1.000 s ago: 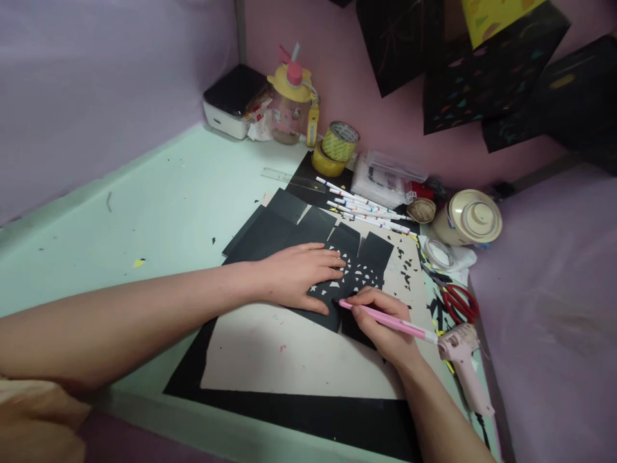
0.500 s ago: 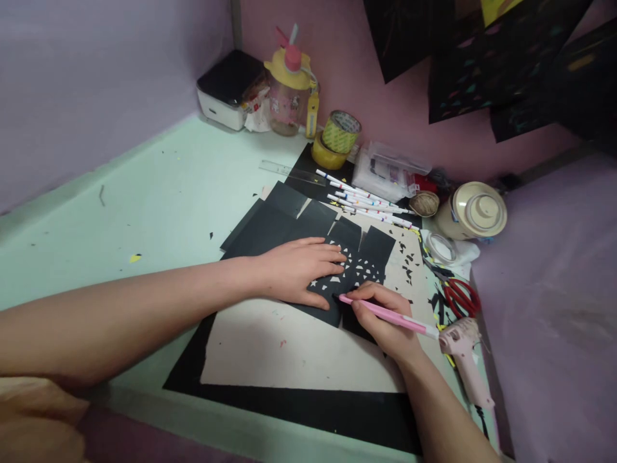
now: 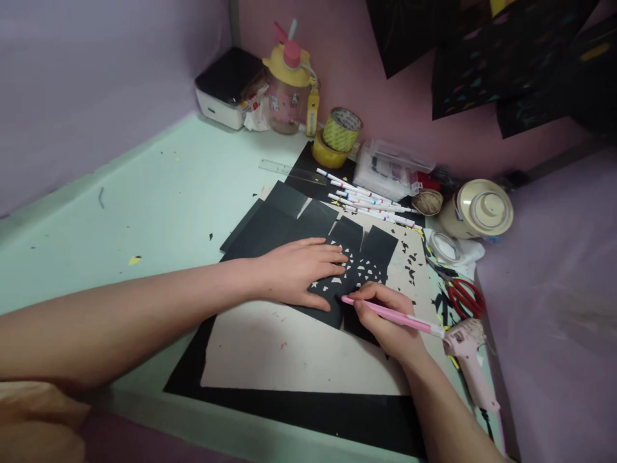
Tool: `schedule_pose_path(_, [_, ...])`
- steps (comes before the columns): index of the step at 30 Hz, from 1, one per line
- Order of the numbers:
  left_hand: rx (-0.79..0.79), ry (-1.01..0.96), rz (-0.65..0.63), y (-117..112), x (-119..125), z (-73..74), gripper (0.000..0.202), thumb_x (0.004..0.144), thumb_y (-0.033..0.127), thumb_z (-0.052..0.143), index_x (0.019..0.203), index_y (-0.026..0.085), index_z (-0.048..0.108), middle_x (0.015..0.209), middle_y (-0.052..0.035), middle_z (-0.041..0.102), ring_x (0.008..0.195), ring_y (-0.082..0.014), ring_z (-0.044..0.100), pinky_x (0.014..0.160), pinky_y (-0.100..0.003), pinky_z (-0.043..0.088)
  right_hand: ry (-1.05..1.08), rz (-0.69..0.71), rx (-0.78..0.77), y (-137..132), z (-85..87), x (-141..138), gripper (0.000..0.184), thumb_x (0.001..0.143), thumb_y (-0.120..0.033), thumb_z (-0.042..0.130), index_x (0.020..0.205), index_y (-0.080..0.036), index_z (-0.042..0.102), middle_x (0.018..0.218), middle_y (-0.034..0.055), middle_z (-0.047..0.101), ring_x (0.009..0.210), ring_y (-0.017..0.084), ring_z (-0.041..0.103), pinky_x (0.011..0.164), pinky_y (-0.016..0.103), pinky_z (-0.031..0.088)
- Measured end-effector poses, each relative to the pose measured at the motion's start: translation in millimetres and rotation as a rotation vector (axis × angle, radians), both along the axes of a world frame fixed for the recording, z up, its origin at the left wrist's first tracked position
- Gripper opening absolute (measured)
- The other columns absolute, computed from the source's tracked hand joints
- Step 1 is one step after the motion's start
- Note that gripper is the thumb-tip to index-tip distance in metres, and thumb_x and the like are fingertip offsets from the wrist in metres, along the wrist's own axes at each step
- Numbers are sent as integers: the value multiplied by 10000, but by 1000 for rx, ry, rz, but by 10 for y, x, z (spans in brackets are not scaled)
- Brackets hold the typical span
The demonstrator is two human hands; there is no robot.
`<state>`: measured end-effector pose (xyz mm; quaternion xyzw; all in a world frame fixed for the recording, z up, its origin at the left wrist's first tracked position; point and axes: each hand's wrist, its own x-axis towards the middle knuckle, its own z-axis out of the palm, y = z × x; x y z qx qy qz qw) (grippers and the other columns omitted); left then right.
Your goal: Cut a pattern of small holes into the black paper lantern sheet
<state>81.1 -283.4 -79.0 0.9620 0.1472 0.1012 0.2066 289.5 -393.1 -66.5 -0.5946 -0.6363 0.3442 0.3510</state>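
Observation:
My left hand [image 3: 306, 273] lies flat with fingers spread on a sheet of black card [image 3: 270, 235]. Small white-showing cut-outs pattern the card to the right of its fingers. Between the thumb and fingers of my right hand [image 3: 390, 315] is a slim pink pen-shaped craft knife [image 3: 395, 315]. Its tip points left at the card, just right of my left thumb; whether it touches cannot be made out. Slits split the card's far edge into flaps. Beneath it is a pale board [image 3: 289, 360], which rests on a larger black sheet [image 3: 299, 408].
White markers [image 3: 366, 199] and a clear ruler [image 3: 292, 170] lie behind the card. Tape rolls [image 3: 332, 154], a bottle [image 3: 286, 96] and a plastic box [image 3: 385, 173] stand farther back. Red-handled scissors [image 3: 465, 299], a pink glue gun [image 3: 472, 363] and black scraps [image 3: 409, 263] are at the right.
The pink craft knife and my right hand have shifted very slightly right. My left hand stays in place on the card. The view has turned a little.

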Motion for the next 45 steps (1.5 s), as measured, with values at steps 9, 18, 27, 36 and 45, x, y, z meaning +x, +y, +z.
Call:
schedule_pose_path(9, [-2,0,-1,-3,4,6,635,828,574,614,1314,174,533,1449,-87,477,1400,-234,340,1188,-388,136,-8,-16,-21,-17,-16,18,91,775,-181,615,748,-203,698,722,11,702,635,156,631,573,239,468])
schedule_pose_path(18, [-5,3,2,-2,4,29,630,823,559,628,1312,172,538,1446,-85,483,1400,-242,343,1186,-397,154,-10,6,-25,-29,-14,9,89,788,-188,615,772,-206,700,754,12,705,669,153,633,612,240,468])
schedule_pose_path(27, [-3,16,0,-8,-3,26,620,832,562,615,1313,180,533,1453,-78,474,1407,-235,330,1186,-401,151,-31,-32,-29,-36,-40,17,87,783,-200,605,736,-207,678,715,2,685,630,146,607,574,236,446])
schedule_pose_path(36, [-2,26,5,-6,7,32,628,829,560,623,1318,179,528,1462,-76,464,1406,-228,331,1187,-399,152,-27,-7,5,-28,-51,17,81,778,-188,616,754,-207,690,719,2,693,634,145,620,582,233,459])
schedule_pose_path(45, [12,5,1,-3,7,8,619,832,565,612,1312,180,537,1447,-76,482,1401,-234,340,1185,-399,157,-21,22,15,-23,-26,-6,96,788,-181,611,774,-208,703,716,0,697,628,142,622,581,234,463])
